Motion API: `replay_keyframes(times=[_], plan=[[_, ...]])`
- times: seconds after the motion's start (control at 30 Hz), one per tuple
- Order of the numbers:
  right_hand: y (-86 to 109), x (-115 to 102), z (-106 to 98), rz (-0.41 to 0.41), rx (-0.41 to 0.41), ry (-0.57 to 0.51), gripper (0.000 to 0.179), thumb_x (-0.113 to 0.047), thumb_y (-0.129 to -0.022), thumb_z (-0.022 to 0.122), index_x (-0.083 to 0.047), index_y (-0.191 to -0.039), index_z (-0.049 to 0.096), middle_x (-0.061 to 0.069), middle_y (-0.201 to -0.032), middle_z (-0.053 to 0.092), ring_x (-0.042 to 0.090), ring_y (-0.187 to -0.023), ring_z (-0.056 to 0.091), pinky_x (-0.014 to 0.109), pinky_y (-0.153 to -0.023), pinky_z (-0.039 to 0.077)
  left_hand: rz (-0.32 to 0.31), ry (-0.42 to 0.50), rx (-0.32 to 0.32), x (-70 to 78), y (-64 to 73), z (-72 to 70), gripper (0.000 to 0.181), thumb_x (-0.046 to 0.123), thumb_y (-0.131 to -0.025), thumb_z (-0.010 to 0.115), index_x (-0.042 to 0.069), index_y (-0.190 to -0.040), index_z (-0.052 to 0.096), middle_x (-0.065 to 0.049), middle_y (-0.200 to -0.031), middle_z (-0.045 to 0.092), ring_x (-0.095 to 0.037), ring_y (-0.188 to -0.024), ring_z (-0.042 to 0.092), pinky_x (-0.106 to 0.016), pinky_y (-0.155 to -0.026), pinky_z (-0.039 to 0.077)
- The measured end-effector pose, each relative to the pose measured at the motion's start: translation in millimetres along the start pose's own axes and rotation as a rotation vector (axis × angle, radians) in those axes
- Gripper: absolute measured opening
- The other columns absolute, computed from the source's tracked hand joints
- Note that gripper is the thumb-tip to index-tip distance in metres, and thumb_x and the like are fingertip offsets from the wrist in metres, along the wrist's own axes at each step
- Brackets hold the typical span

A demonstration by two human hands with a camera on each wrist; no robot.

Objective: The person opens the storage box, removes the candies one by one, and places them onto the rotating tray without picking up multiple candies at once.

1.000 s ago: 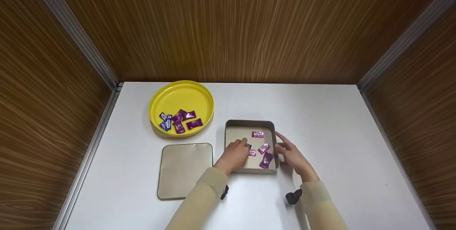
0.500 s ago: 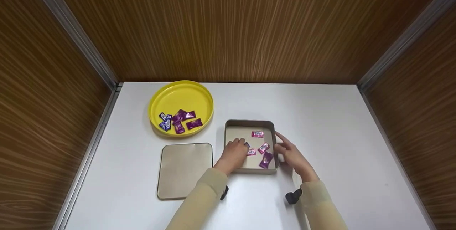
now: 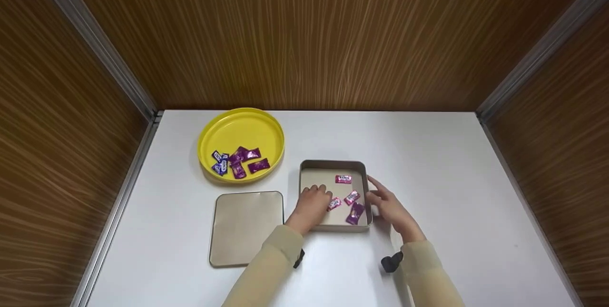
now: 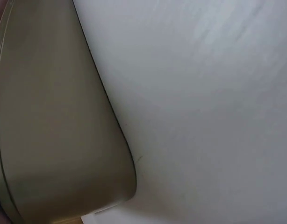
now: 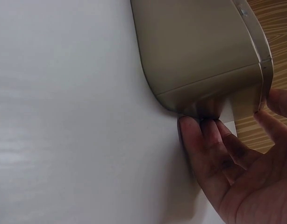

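Observation:
My left hand [image 3: 311, 206] reaches into a square beige tin [image 3: 316, 175], fingers curled down at its left part. A blue-wrapped candy at those fingertips is hidden in the head view; a dark blue bit shows at the edge of the left wrist view. Right beside the fingers lies a pink-wrapped candy [image 3: 335, 203]. Two more pink candies and a purple candy [image 3: 355, 213] lie further right in the tin. My right hand [image 3: 393, 212] rests its fingertips against the tin's outer right wall, fingers mostly straight, as the right wrist view also shows.
A round yellow tray [image 3: 240, 128] at the back left holds several blue-wrapped candies [image 3: 221, 164] and several purple ones [image 3: 239, 169]. Left of the tin lies a flat square beige lid [image 3: 246, 228]. Brown wood-grain panels [image 3: 314, 35] enclose the white table [image 3: 452, 178] behind and at both sides.
The blue candy at my left fingertips has slipped from sight under the hand. The pink candy beside it has turned slightly. My right hand has stayed in place.

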State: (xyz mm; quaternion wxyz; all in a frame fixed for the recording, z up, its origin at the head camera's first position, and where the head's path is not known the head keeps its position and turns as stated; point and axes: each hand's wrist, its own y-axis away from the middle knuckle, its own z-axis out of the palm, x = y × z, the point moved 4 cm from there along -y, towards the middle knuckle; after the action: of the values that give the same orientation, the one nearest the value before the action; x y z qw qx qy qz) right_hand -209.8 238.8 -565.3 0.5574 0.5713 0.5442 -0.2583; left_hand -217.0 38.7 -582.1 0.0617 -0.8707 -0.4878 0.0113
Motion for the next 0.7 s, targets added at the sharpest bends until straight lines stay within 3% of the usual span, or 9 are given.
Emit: replay_keyframes(times=[0.37,0.53,0.7], plan=[[2.5,-4.9,-0.2,-0.006,0.013,0.024,0.058,-0.016,-0.103,0.047,-0.011,-0.156,0.023,0.031,-0.139,0.046,0.048,-0.125,0.048,0.063,-0.101,0.037,-0.017,0.014,0.020,-1.3,-1.7,-12.7,0.017,-0.001,-0.078,0.067,0.011,-0.089,0.071,-0.005,-0.086,0.063,-0.022,-0.079,0.060,-0.036,-0.068,0.049],[-6.3,8.3,-1.4,-0.001,0.015,0.014,0.058,-0.016,-0.104,0.046,-0.013,-0.157,0.022,0.031,-0.139,0.046,0.048,-0.125,0.048,0.063,-0.100,0.037,-0.019,0.046,0.037,-1.5,0.5,-21.3,0.017,-0.001,-0.078,0.068,0.010,-0.090,0.072,-0.004,-0.086,0.063,-0.021,-0.078,0.059,-0.034,-0.066,0.048],[-17.7,28.4,-3.6,0.000,0.021,-0.013,0.058,-0.021,-0.104,0.047,-0.020,-0.157,0.023,0.028,-0.141,0.046,0.046,-0.128,0.046,0.064,-0.101,0.035,-0.053,0.107,0.040,-4.7,4.4,-32.5,0.016,0.002,-0.085,0.066,0.007,-0.099,0.073,-0.006,-0.092,0.065,-0.021,-0.082,0.060,-0.035,-0.071,0.050]])
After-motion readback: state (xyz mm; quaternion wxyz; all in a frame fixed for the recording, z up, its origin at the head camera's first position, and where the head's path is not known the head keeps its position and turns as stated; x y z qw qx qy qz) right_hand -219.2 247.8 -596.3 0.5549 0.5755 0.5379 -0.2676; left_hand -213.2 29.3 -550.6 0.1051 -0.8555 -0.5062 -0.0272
